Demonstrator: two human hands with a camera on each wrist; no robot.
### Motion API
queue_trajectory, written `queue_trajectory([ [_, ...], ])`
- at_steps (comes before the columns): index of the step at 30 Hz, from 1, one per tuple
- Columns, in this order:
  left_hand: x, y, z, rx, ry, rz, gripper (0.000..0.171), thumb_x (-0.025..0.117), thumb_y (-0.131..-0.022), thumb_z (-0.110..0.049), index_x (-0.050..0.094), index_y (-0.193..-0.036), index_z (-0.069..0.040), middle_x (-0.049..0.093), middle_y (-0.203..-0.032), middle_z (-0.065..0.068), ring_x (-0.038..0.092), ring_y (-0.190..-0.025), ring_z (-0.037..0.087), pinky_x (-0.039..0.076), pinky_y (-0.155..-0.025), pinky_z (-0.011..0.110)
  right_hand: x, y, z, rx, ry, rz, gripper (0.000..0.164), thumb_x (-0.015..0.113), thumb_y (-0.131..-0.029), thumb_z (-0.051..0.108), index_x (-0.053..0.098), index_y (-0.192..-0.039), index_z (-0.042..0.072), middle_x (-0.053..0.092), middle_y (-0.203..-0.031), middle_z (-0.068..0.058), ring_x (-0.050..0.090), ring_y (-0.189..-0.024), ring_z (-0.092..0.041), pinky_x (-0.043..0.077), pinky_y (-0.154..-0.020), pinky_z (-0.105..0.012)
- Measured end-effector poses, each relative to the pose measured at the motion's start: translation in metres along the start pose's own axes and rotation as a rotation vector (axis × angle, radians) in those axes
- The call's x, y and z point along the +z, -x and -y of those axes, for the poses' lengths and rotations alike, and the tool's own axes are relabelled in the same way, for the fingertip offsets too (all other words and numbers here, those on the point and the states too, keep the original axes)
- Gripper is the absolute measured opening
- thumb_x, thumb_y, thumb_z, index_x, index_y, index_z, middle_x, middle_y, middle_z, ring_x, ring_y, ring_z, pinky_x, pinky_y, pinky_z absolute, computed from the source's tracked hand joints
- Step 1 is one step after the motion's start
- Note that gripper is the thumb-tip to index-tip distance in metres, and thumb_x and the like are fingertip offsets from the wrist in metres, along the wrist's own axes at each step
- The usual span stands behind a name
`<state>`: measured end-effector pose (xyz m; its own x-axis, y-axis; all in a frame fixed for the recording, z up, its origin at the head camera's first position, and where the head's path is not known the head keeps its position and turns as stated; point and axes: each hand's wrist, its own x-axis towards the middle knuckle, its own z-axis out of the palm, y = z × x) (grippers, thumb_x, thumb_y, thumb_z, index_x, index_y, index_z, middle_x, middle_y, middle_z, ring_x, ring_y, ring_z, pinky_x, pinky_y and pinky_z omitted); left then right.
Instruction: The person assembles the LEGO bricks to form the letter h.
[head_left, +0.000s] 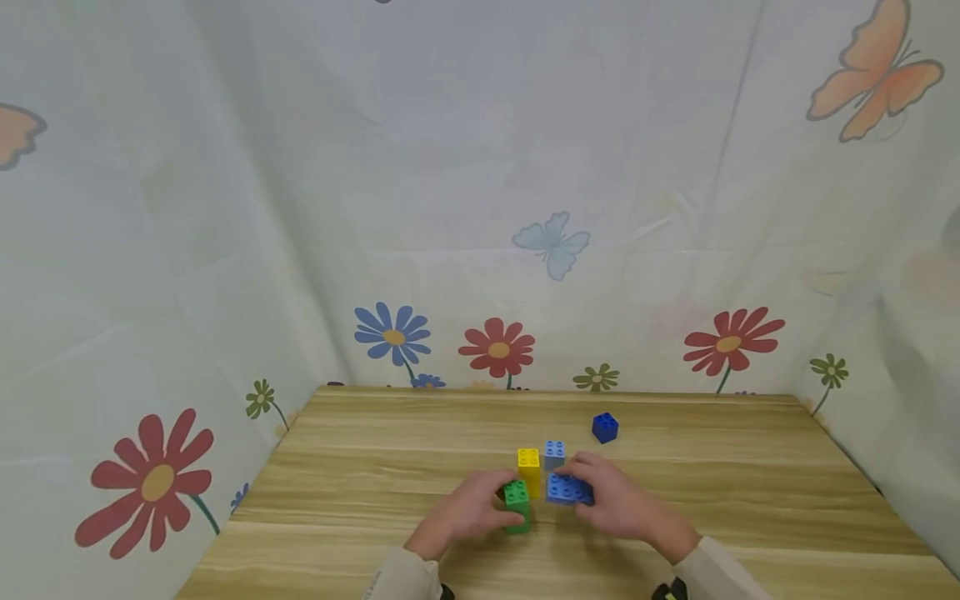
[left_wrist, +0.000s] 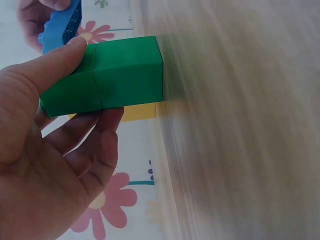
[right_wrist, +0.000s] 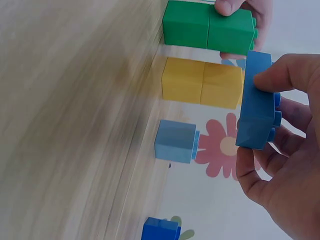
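My left hand (head_left: 474, 505) pinches a green stack of two toy bricks (left_wrist: 127, 72) between thumb and fingers; the stack stands upright on the table. My right hand (head_left: 617, 498) holds a long blue toy brick (right_wrist: 256, 102) by its ends, studs up, raised above the table. A yellow stack of two bricks (right_wrist: 202, 82) stands just behind the green one. Beyond the long brick, a light blue-grey square brick (right_wrist: 175, 141) sits on the table. Neither hand touches the yellow stack or the light brick.
A dark blue square brick (head_left: 605, 427) sits farther back to the right. The wood-grain table (head_left: 360, 467) ends at a white cloth (head_left: 435, 208) printed with flowers and butterflies, which hangs behind it and at both sides.
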<state>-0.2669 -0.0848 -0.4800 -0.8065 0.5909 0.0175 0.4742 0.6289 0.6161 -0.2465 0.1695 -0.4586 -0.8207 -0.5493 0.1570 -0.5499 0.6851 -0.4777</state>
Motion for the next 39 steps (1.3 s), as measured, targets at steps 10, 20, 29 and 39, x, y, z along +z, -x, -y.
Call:
queue_trajectory([
  [10, 0.006, 0.001, -0.002, 0.005, 0.065, 0.003, 0.032, 0.075, -0.081, -0.032, 0.06, -0.107, -0.022, 0.057, -0.091, -0.019, 0.055, -0.084, 0.003, 0.047, -0.074, 0.024, 0.003, -0.002, 0.01, -0.051, -0.042, -0.001, 0.041, 0.067, -0.083, 0.011, 0.06, -0.123, 0.015, 0.053, -0.122, 0.002, 0.05, -0.104, -0.013, 0.046, -0.089, -0.039],
  [20, 0.004, 0.005, -0.002, 0.027, 0.117, 0.004, 0.027, 0.071, -0.085, -0.03, 0.061, -0.109, -0.022, 0.059, -0.096, -0.018, 0.057, -0.09, 0.002, 0.049, -0.078, 0.028, 0.005, -0.001, 0.017, -0.071, -0.067, -0.001, 0.04, 0.066, -0.085, 0.012, 0.059, -0.125, 0.014, 0.052, -0.124, 0.001, 0.05, -0.103, -0.012, 0.046, -0.089, -0.038],
  [29, 0.007, 0.004, -0.005, 0.019, 0.105, -0.006, 0.03, 0.072, -0.085, -0.032, 0.061, -0.11, -0.022, 0.059, -0.094, -0.018, 0.056, -0.088, 0.002, 0.048, -0.076, 0.026, 0.006, -0.002, 0.018, -0.059, -0.096, -0.015, 0.042, 0.066, -0.086, 0.015, 0.055, -0.125, 0.024, 0.051, -0.124, 0.005, 0.049, -0.107, -0.013, 0.045, -0.091, -0.041],
  [39, 0.007, 0.003, -0.004, 0.032, 0.152, 0.0, 0.035, 0.07, -0.086, -0.033, 0.06, -0.118, -0.022, 0.061, -0.103, -0.016, 0.058, -0.092, 0.003, 0.049, -0.077, 0.025, 0.009, -0.004, 0.02, -0.077, -0.072, -0.013, 0.041, 0.065, -0.088, 0.017, 0.054, -0.127, 0.024, 0.05, -0.13, 0.002, 0.049, -0.114, -0.017, 0.044, -0.094, -0.044],
])
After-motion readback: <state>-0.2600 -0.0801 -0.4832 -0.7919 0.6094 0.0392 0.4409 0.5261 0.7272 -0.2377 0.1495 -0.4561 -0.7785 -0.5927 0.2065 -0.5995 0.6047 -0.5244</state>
